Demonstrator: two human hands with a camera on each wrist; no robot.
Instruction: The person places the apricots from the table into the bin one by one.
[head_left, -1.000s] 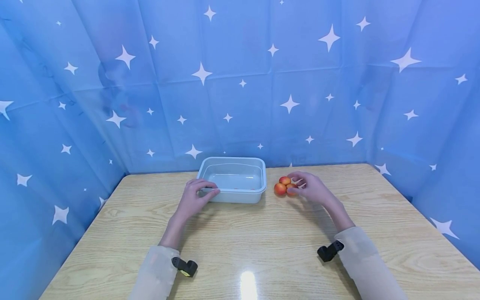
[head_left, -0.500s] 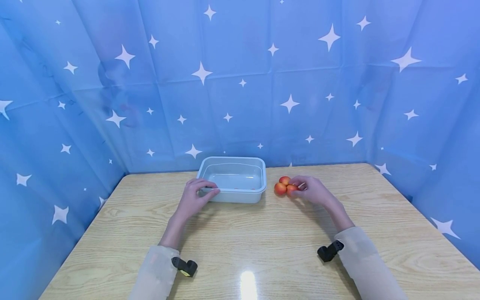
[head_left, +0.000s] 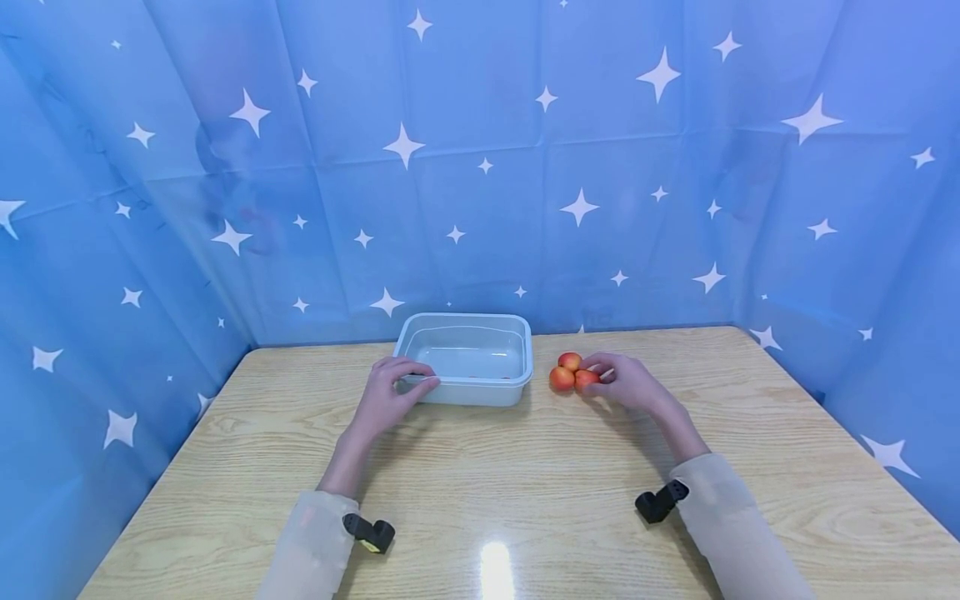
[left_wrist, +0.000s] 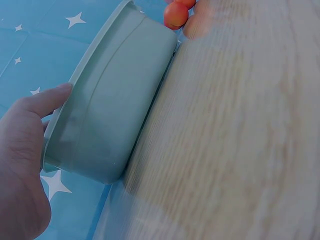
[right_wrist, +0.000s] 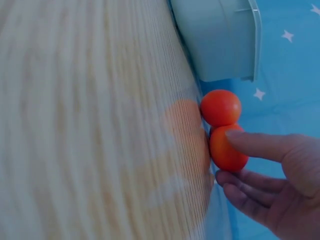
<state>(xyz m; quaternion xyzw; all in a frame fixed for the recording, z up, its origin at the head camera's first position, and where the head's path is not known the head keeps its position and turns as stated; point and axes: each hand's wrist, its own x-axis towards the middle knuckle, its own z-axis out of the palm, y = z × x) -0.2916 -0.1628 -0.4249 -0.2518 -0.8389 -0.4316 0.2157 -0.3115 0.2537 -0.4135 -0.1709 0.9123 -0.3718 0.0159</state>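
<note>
A pale blue-grey plastic tub (head_left: 480, 394) stands near the table's back edge. My left hand (head_left: 385, 398) pinches its front rim toward the left corner, thumb outside and fingers over the edge; the left wrist view shows the thumb (left_wrist: 52, 98) against the rim. To the tub's right, three small round red-orange fruits sit clustered. My right hand (head_left: 632, 385) pinches the right front fruit (right_wrist: 228, 148), thumb on its near side and fingers behind and beneath. A left fruit (head_left: 562, 379) and a back fruit (head_left: 570, 361) lie close against it.
The wooden table (head_left: 465, 475) extends toward me, with a bright light reflection near its front. A blue curtain with white stars (head_left: 480, 217) hangs right behind the table and along both sides. Small red patches show just above the tub's front rim.
My right hand's fingers have come down and together around the right front fruit. The fruits have shifted slightly to the right. My left hand has stayed on the tub's rim.
</note>
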